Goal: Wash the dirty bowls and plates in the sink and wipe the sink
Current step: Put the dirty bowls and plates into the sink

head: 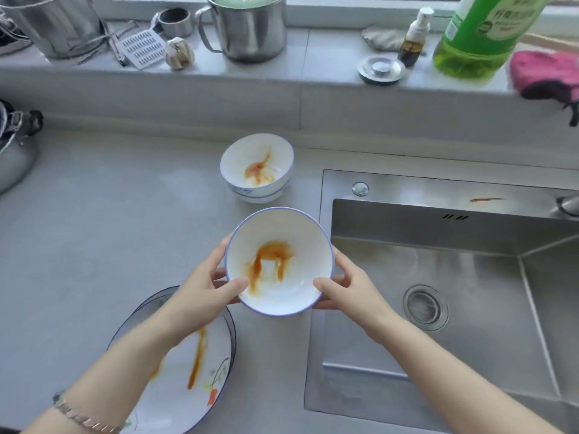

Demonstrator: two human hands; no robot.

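At the near left edge of the countertop (pixel 94 230), a white plate (pixel 175 402) streaked with orange sauce is laid flat. It is partly covered by the left forearm, and a darker rim is seen beneath it. A bracelet (pixel 81 415) is worn on the left wrist.

Just beyond the plate, a white bowl (pixel 279 261) with a blue rim and an orange smear inside is gripped from both sides. The left hand (pixel 200 286) and the right hand (pixel 347 289) are curled round its wall, with each thumb laid over the near rim. The bowl is tilted toward the camera and held just beside the left rim of the sink (pixel 470 270). Whether its base is touching the counter cannot be told.

A wide stretch of grey counter is seen to the left of the hands. The steel basin is located to the right, with its drain (pixel 425 306) set in the floor and a red smear (pixel 487 199) on the rear deck.

Behind the held bowl and apart from it, a second bowl (pixel 257 167), also sauce-stained, is stood upright.

On the raised ledge at the back, the following are lined up from left to right:
- a grater (pixel 142 48)
- a garlic bulb (pixel 179 54)
- a steel mug (pixel 250 29)
- a sink stopper (pixel 381 69)
- a spray bottle (pixel 415 36)
- a green detergent bottle (pixel 479 36)
- a pink cloth (pixel 545 73), draped over the ledge edge
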